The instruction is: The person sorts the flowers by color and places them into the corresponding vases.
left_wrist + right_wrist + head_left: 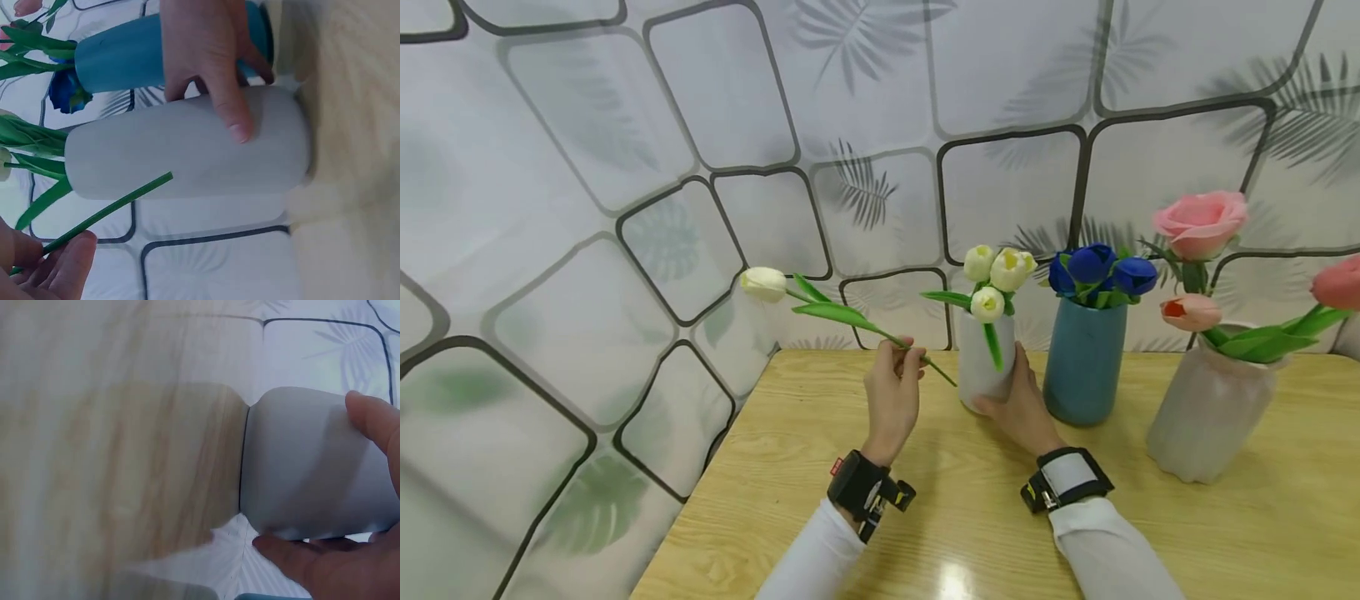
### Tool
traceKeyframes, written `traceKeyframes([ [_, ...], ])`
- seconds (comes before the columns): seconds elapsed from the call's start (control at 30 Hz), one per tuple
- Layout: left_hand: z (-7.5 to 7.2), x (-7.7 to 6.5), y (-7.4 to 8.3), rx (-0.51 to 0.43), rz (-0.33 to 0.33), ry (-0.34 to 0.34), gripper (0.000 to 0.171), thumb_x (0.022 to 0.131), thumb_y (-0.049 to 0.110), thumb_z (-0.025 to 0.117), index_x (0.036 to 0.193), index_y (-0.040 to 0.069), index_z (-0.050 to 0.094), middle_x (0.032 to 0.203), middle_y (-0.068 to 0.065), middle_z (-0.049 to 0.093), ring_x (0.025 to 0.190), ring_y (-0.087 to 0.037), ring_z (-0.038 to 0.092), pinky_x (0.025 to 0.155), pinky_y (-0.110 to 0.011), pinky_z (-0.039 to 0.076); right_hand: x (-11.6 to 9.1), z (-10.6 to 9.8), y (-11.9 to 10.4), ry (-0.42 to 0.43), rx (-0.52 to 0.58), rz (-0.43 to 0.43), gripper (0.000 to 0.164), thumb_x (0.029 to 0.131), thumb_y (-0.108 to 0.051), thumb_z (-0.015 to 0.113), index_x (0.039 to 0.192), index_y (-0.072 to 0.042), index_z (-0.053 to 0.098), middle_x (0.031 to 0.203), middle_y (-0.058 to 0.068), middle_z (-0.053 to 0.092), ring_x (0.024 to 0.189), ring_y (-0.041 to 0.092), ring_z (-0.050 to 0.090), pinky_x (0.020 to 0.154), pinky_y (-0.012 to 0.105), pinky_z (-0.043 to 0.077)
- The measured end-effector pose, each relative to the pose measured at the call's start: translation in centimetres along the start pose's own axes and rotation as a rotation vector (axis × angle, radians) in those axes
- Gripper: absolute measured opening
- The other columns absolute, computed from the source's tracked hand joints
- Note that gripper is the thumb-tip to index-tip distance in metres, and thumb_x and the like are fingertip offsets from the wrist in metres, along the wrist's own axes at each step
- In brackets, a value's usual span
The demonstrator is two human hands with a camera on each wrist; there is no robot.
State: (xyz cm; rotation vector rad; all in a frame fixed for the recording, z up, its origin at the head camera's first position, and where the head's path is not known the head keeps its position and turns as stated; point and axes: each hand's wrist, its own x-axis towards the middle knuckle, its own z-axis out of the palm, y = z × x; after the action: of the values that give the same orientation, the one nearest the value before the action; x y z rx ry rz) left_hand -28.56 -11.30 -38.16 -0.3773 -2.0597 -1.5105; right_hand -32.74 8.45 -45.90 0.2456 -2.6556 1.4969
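My left hand [895, 392] pinches the green stem of a white tulip [764, 284]; its bloom points left and its bare stem end points right toward the white vase [973, 367]. In the left wrist view the stem end [164, 178] overlaps the vase's side. My right hand [1021, 408] grips that vase low down, thumb on the front and fingers around its right side, as the right wrist view also shows. Several white tulips [987, 305] with green leaves stand in the vase, which rests upright on the table.
Just right of my right hand stands a teal vase [1084, 367] of blue flowers [1092, 263]. Farther right is a whitish vase [1213, 417] with a pink rose [1201, 223] and pink tulips. A patterned curtain [880, 100] hangs behind the wooden table [790, 450].
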Motion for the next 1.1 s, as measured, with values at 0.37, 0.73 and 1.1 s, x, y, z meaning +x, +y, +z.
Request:
traceKeyframes([
  [0.37, 1.1, 5.0, 2.7, 0.18, 0.289, 0.07, 0.027, 0.108, 0.013, 0.041, 0.118, -0.007, 0.057, 0.106, -0.019, 0.067, 0.096, -0.027, 0.07, 0.081, -0.03, 0.057, 0.4, 0.8, 0.4, 0.025, 0.006, -0.035, 0.102, 0.09, -0.018, 0.075, 0.156, -0.002, -0.001, 0.151, 0.034, 0.025, 0.139, 0.05, 0.029, 0.112, 0.064, 0.026],
  [0.73, 2.5, 6.5, 3.5, 0.239, 0.341, 0.088, 0.024, 0.108, 0.013, 0.042, 0.116, -0.002, 0.059, 0.109, -0.016, 0.069, 0.086, -0.022, 0.069, 0.072, -0.031, 0.055, 0.3, 1.1, 0.4, 0.022, 0.001, -0.007, 0.101, 0.091, -0.02, 0.075, 0.157, -0.005, -0.001, 0.151, 0.034, 0.024, 0.139, 0.05, 0.03, 0.111, 0.064, 0.027],
  [1.1, 3.0, 6.0, 3.5, 0.372, 0.595, 0.105, 0.016, 0.103, 0.003, 0.05, 0.109, -0.006, 0.062, 0.098, -0.016, 0.068, 0.07, -0.019, 0.063, 0.062, -0.025, 0.051, 0.3, 0.9, 0.2, 0.025, -0.006, -0.021, 0.101, 0.091, -0.022, 0.074, 0.156, -0.004, -0.001, 0.152, 0.034, 0.023, 0.139, 0.05, 0.029, 0.111, 0.064, 0.028],
])
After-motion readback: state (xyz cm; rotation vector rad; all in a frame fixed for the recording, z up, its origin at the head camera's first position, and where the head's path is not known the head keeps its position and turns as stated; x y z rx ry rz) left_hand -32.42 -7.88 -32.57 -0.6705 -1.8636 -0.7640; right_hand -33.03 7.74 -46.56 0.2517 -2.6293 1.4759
